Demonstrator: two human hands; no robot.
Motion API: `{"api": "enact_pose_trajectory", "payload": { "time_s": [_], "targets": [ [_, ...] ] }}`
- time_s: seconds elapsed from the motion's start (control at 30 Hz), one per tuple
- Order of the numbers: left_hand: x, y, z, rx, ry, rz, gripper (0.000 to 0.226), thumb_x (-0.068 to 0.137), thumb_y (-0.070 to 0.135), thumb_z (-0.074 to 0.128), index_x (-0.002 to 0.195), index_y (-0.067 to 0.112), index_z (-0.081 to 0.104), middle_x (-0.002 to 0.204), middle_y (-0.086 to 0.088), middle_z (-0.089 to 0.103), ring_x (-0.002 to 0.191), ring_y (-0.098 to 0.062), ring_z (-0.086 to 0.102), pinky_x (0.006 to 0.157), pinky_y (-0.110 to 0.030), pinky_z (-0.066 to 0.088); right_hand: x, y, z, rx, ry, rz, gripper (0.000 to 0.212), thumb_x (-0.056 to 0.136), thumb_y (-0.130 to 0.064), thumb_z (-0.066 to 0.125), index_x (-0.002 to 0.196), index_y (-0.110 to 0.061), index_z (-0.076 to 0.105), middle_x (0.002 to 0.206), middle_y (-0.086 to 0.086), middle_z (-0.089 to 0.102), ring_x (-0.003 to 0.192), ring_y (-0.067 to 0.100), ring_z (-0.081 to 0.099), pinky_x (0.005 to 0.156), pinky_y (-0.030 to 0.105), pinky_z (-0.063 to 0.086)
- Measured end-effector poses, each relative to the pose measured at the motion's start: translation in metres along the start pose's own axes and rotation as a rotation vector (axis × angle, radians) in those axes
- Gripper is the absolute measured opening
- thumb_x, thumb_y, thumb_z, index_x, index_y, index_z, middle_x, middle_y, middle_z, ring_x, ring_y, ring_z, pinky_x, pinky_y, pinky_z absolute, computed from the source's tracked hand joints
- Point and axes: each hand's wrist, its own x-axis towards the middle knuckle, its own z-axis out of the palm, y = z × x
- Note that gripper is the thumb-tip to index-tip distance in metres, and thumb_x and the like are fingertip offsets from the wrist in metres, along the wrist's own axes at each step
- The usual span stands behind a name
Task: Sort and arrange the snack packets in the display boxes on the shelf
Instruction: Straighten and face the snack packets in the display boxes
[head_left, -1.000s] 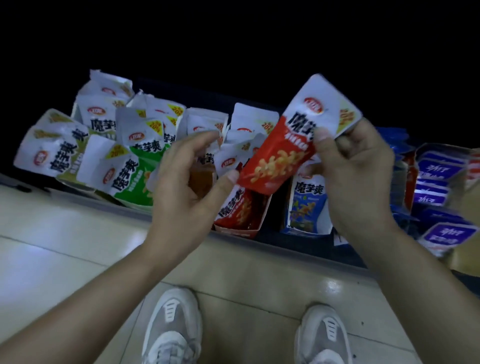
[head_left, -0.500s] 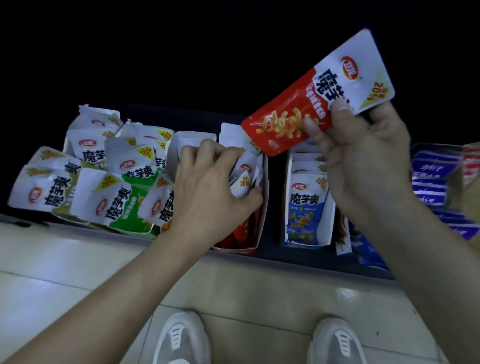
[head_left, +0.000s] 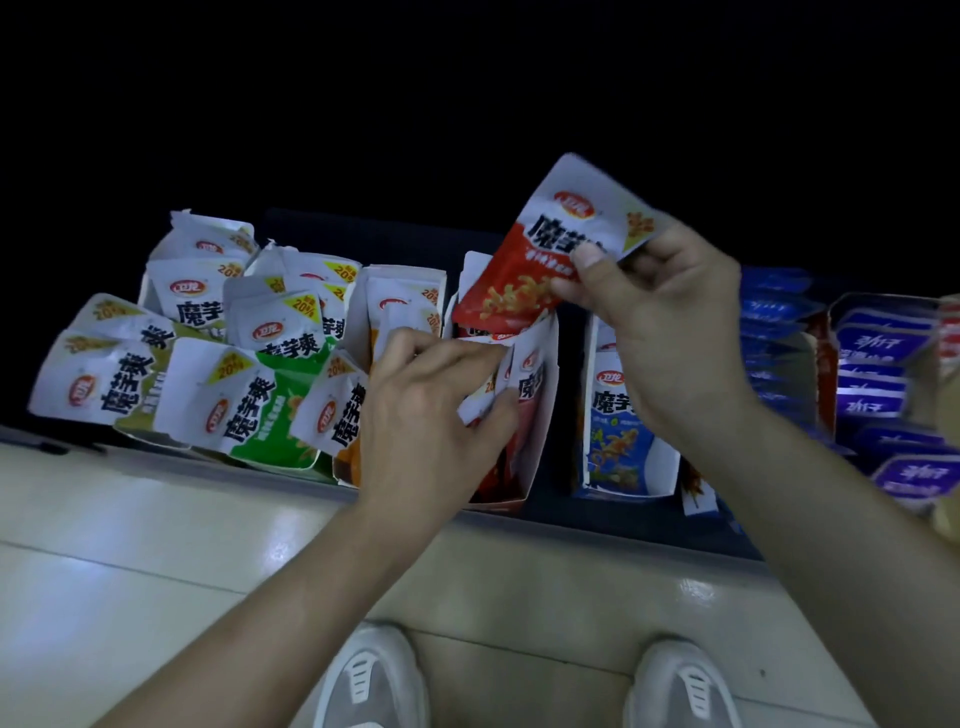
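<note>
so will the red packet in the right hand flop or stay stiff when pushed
Probably floppy: the red packet curves where the right hand pinches it. Likely light, since that pinch alone holds it. Glossy film may slip.

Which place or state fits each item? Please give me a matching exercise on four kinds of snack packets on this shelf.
Column 1
1. red snack packet
2. green snack packet
3. blue snack packet
4. purple packets

Column 2
A. stacked at the far right
B. upright in a white display box
C. pinched by the right hand, above the boxes
D. lying tilted at the left

Pairs: 1-C, 2-D, 3-B, 4-A
</note>
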Motion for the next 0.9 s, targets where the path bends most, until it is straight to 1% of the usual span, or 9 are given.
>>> {"api": "enact_pose_trajectory", "payload": {
  "time_s": [0.1,0.2,0.33,0.43,0.5,0.6,0.67,0.8,0.9],
  "targets": [
    [-0.004,0.001,0.001,-0.002,0.028,0.028,0.016,0.086,0.019,0.073,0.099,0.011,0.078,0.094,0.004,0.074,0.087,-0.026,0.055,0.074,-0.039,0.05,0.0,0.011,0.0,-0.285,-0.052,-0.053,0.013,0.094,-0.009,0.066,0.107,-0.009,0.071,0.101,-0.005,0.073,0.096,0.005,0.07,0.083,0.024,0.058],
    [-0.008,0.004,0.001,0.001,0.023,0.028,0.018,0.089,0.021,0.071,0.102,0.013,0.078,0.095,0.004,0.075,0.088,-0.024,0.055,0.075,-0.041,0.05,0.004,0.015,0.002,-0.49,-0.115,-0.048,0.012,0.092,-0.013,0.07,0.103,-0.01,0.075,0.089,-0.017,0.068,0.083,-0.011,0.065,0.072,0.01,0.053],
    [-0.011,0.002,0.001,0.003,0.044,0.031,0.022,0.088,0.021,0.071,0.107,0.011,0.077,0.099,0.002,0.075,0.087,-0.026,0.057,0.075,-0.041,0.051,0.015,0.012,0.001,-0.704,-0.21,-0.088,0.016,0.093,-0.021,0.069,0.101,-0.009,0.076,0.094,-0.001,0.075,0.08,0.004,0.067,0.073,0.029,0.057],
    [-0.012,0.003,0.001,-0.007,0.057,0.036,0.024,0.088,0.018,0.072,0.11,0.011,0.076,0.104,0.003,0.075,0.088,-0.026,0.058,0.077,-0.04,0.051,0.015,0.001,0.002,-0.584,-0.176,-0.18,0.028,0.093,-0.02,0.068,0.12,-0.014,0.068,0.098,-0.001,0.071,0.083,0.004,0.064,0.075,0.015,0.052],
    [-0.013,0.004,0.001,-0.01,0.063,0.033,0.023,0.088,0.017,0.072,0.109,0.01,0.076,0.105,0.003,0.075,0.089,-0.026,0.058,0.077,-0.04,0.051,0.015,-0.004,0.003,-0.565,-0.15,-0.257,0.021,0.094,-0.016,0.067,0.113,-0.012,0.072,0.092,-0.004,0.07,0.086,0.004,0.064,0.075,0.01,0.049],
    [-0.012,0.002,0.002,-0.017,0.054,0.025,0.023,0.087,0.019,0.072,0.108,0.011,0.077,0.104,0.004,0.074,0.089,-0.024,0.056,0.077,-0.038,0.05,0.02,-0.001,0.006,-0.717,-0.229,-0.295,0.012,0.091,-0.014,0.068,0.098,-0.011,0.078,0.088,-0.007,0.071,0.085,0.002,0.064,0.075,0.01,0.051],
    [-0.012,0.001,0.001,-0.019,0.043,0.023,0.024,0.087,0.02,0.073,0.11,0.012,0.076,0.104,0.004,0.074,0.09,-0.023,0.055,0.078,-0.035,0.049,0.024,0.005,0.008,-0.773,-0.291,-0.223,0.01,0.09,-0.012,0.071,0.095,-0.011,0.079,0.088,-0.003,0.073,0.078,0.001,0.063,0.076,0.009,0.051],
    [-0.012,-0.002,-0.001,-0.032,0.024,0.021,0.027,0.086,0.019,0.075,0.112,0.011,0.076,0.104,0.003,0.074,0.091,-0.024,0.057,0.081,-0.034,0.048,0.018,0.006,0.003,-0.688,-0.264,-0.164,0.019,0.096,-0.014,0.064,0.11,-0.009,0.075,0.103,0.001,0.074,0.091,-0.001,0.064,0.084,0.012,0.052],
    [-0.009,-0.007,-0.006,-0.089,-0.023,-0.019,0.029,0.087,0.025,0.076,0.114,0.014,0.075,0.104,0.004,0.074,0.094,-0.024,0.061,0.083,-0.033,0.048,0.001,0.001,-0.009,-0.568,-0.256,-0.174,0.023,0.097,-0.005,0.058,0.115,-0.01,0.072,0.108,-0.005,0.067,0.101,-0.005,0.061,0.088,0.015,0.051]
  ]
}}
